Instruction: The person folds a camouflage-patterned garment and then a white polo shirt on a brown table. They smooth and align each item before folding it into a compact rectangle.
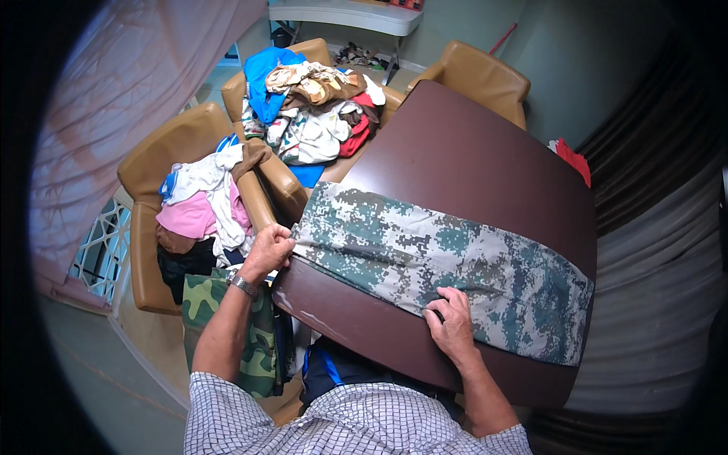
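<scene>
A pair of folded digital-camouflage trousers [409,256] lies flat in a long strip across the dark brown table [455,148]. My left hand [267,250] pinches the left end of the cloth at the table's rim. A metal-band watch circles that wrist. Near the middle of the strip's front edge, my right hand [451,321] rests on the fabric, its fingers bent and thumb apart, not gripping it. Below my left forearm hangs a green woodland-camouflage garment [259,352]; what supports it is partly hidden.
Left of the table, a tan armchair [142,227] holds white and pink clothes [190,213]. Another armchair [313,51] bears a large mixed clothes pile [315,133]. A third armchair [489,74] stands at the far end. Red cloth [571,163] shows at the table's right edge, near dark curtains [642,136].
</scene>
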{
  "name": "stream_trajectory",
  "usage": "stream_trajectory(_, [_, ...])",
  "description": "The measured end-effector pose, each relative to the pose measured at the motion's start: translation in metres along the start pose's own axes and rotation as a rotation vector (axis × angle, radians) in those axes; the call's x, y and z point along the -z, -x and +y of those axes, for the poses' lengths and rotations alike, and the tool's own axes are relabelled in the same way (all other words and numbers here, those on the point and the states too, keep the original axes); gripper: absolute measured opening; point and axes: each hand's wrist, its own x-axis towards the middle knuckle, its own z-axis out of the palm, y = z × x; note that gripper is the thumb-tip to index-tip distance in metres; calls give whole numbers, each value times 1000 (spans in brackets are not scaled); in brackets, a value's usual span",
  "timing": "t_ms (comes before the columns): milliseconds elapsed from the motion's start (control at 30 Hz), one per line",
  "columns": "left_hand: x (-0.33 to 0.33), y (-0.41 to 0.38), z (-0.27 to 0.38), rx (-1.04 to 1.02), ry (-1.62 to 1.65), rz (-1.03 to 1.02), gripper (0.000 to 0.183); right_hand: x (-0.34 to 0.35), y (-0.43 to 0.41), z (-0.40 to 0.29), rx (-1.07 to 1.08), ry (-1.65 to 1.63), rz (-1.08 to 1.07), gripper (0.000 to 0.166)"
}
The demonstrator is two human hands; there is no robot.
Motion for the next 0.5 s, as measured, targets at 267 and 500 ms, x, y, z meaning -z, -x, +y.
stream_trajectory(267, [6,5,14,59,33,-103,19,-7,-56,-21,35,-63,-23,22])
stream_trajectory(500, [-1,-3,12,127,-25,-46,42,-32,-59,-18,41,-34,-63,22])
